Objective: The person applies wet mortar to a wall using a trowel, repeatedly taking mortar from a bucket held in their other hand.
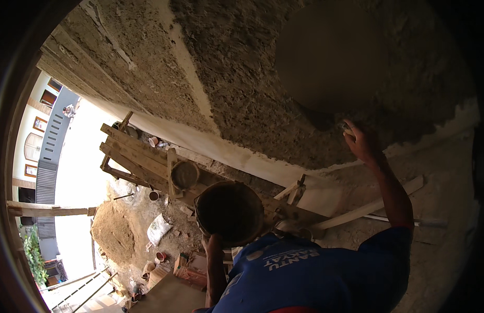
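My left hand (214, 244) grips the near rim of a dark round bucket (229, 213), held in front of my blue shirt; its inside is too dark to read. Up at the wall, my right hand (358, 141) is closed round the handle of a trowel (321, 121), whose dark blade lies near the rough wet plaster (242, 78). The blade is hard to tell from the wall behind it. Above the trowel the wall shows a smooth, dark rounded area.
A plank scaffold (135, 156) runs along the wall below, with a second bucket (185, 175) standing on it. Further down lie a sand heap (113, 229), a white sack (159, 229) and rubble. A loose board (370, 204) slants at the right. Timber posts stand left.
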The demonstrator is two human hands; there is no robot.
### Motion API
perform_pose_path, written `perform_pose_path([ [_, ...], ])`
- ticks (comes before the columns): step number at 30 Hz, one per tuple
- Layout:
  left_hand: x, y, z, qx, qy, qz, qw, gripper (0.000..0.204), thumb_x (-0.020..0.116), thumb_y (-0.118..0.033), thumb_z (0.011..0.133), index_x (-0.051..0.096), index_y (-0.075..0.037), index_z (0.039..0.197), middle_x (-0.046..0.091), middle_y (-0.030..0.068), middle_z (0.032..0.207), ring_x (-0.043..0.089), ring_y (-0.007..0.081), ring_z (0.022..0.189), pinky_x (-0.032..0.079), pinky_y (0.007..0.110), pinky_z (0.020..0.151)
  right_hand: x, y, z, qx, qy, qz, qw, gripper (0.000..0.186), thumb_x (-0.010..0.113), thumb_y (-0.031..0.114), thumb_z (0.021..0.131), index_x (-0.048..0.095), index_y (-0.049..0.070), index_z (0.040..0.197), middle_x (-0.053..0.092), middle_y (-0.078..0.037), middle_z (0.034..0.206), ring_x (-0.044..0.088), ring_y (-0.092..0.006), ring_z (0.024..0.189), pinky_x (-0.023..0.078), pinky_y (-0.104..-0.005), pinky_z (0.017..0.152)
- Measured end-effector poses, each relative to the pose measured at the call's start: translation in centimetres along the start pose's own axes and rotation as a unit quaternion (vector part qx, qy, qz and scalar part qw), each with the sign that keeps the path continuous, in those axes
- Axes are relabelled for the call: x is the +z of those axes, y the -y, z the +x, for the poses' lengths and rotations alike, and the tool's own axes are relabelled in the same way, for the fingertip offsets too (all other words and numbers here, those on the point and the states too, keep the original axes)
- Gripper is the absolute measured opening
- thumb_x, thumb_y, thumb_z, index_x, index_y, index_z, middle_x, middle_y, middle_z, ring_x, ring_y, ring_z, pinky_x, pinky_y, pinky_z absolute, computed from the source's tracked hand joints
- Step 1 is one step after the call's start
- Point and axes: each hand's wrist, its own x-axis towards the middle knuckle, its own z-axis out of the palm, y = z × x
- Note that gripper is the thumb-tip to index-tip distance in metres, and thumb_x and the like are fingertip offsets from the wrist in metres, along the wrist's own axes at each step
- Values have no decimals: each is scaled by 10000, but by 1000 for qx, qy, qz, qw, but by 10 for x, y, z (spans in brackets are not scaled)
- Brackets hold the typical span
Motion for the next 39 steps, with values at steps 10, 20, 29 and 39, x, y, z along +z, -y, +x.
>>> perform_pose_path([
  [10,-3,27,4,-83,-20,-25,996,422,584,-82,729,500,-23,1138,526,13,768,473,83,558,398,231,481,-88,128,5,-287,212,131,925,359,675,256,844,564,137,1165,682,-65,781,678,-205,759,546,-335,649],
  [20,20,37,-15,-121,48,-12,991,355,635,-126,750,510,-49,1073,512,-14,719,499,89,577,395,233,480,-136,-38,16,-1,-115,211,971,473,600,317,909,526,-20,1234,631,-66,825,615,-143,744,534,-301,652],
  [29,82,46,-26,-37,92,53,994,353,652,-204,809,582,-78,1131,601,-7,848,593,119,837,466,285,740,40,-1,-105,-79,370,216,900,440,619,146,778,543,25,1195,629,-180,981,626,-267,934,479,-400,847],
  [39,215,-29,-99,44,262,133,955,383,608,-126,814,502,-15,1164,552,26,784,502,86,625,400,261,501,112,-23,-134,-206,172,-116,956,253,553,186,824,588,62,1042,566,-109,804,576,-237,718,473,-381,720],
])
